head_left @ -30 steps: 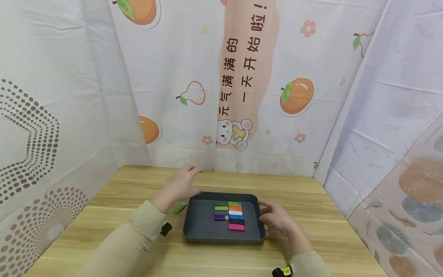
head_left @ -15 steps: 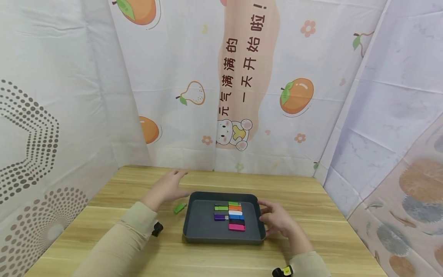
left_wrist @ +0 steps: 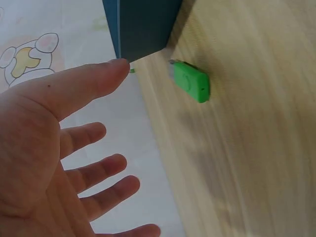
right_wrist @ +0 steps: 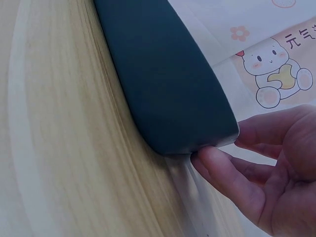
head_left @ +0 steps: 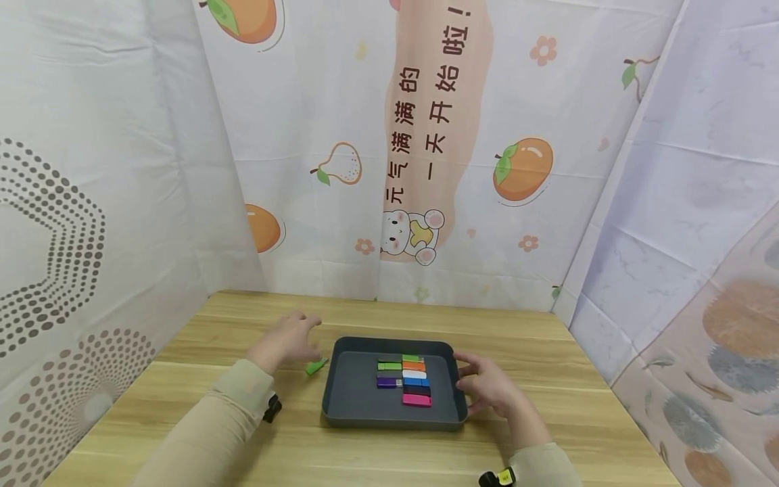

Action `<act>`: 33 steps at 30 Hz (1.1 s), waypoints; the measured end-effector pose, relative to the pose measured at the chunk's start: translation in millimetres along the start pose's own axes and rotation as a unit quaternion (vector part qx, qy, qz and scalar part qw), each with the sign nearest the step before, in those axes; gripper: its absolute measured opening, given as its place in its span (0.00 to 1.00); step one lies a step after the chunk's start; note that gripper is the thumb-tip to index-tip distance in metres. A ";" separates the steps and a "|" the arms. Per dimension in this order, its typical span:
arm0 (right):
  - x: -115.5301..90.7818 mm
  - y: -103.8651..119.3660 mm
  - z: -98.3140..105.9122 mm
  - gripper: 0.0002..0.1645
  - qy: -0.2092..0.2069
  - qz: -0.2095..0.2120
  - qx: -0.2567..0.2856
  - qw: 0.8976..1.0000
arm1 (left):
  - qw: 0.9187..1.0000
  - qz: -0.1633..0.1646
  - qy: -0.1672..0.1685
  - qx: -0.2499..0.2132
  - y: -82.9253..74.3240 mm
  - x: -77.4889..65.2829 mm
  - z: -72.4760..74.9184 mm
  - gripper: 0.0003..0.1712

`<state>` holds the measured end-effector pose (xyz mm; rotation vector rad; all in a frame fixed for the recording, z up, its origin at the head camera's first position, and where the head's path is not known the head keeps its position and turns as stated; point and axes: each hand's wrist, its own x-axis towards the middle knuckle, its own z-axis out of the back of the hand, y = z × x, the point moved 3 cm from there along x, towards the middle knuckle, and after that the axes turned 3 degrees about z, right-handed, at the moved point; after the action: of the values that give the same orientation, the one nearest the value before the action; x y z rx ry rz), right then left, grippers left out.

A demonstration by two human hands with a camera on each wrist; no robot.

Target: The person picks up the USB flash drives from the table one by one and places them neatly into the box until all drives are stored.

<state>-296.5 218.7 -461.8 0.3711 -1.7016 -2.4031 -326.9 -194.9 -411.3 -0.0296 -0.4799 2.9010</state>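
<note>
A dark grey tray [head_left: 353, 396] sits on the wooden table with several USB sticks [head_left: 415, 374] lined up in two columns. They are green, orange, white, blue, dark, pink and purple. Beside the tray's left wall lies a loose green USB stick [left_wrist: 191, 81], its metal plug towards the tray. My left hand [head_left: 285, 343] hovers just left of and beyond that stick, fingers spread, holding nothing. In the left wrist view, its thumb overlaps the tray's corner; contact cannot be told. My right hand [head_left: 491, 385] holds the tray's right side between thumb and fingers.
A wood-grain table [head_left: 389, 456] carries the tray. Printed white curtains [head_left: 304, 223] hang behind it and along both sides. Small black devices [head_left: 498, 477] are strapped at both wrists.
My left hand has drawn back leftwards from above the tray's far left corner and come down beside the loose green USB stick. The right hand and the tray have stayed put.
</note>
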 end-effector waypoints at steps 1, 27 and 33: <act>0.0 -0.1 0.1 0.42 0.000 0.000 0.000 1.000 | 1.000 0.001 0.002 -0.001 -0.1 -0.5 -1.3 0.42; 0.7 -0.7 0.2 0.42 0.002 0.000 -0.005 1.000 | 0.997 0.029 0.066 -0.026 -4.0 -1.8 -30.7 0.28; 0.6 -0.9 0.0 0.43 0.000 -0.002 -0.003 1.000 | 0.998 0.024 0.060 -0.012 -2.6 1.0 -32.6 0.21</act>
<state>-297.0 218.9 -462.6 0.3752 -1.6958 -2.4102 -325.6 -182.0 -441.3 -0.2218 -0.5006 2.9187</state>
